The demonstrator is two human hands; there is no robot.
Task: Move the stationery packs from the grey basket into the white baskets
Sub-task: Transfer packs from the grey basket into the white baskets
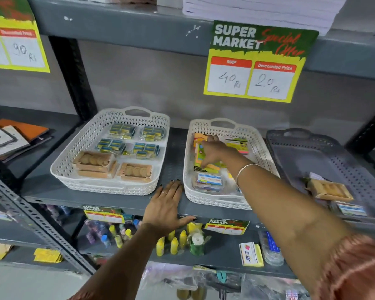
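Two white baskets stand on the grey shelf. The left white basket (63, 167) holds several blue-yellow packs and brown boxes. Inside the right white basket (266, 144), my right hand (214, 151) grips a colourful sticky-note pack (199, 158) among other packs. Flat on the shelf edge between the baskets lies my left hand (167, 204), fingers spread, holding nothing. At the far right, the grey basket (307, 156) contains a brown box (331, 190) and a blurred pack (351, 210) near its front.
A price sign (256, 61) hangs from the upper shelf. Notebooks (11, 137) lie on the left shelf. Glue bottles (173, 243) and other packs sit on the lower shelf. A slotted steel upright (30, 215) runs diagonally at left.
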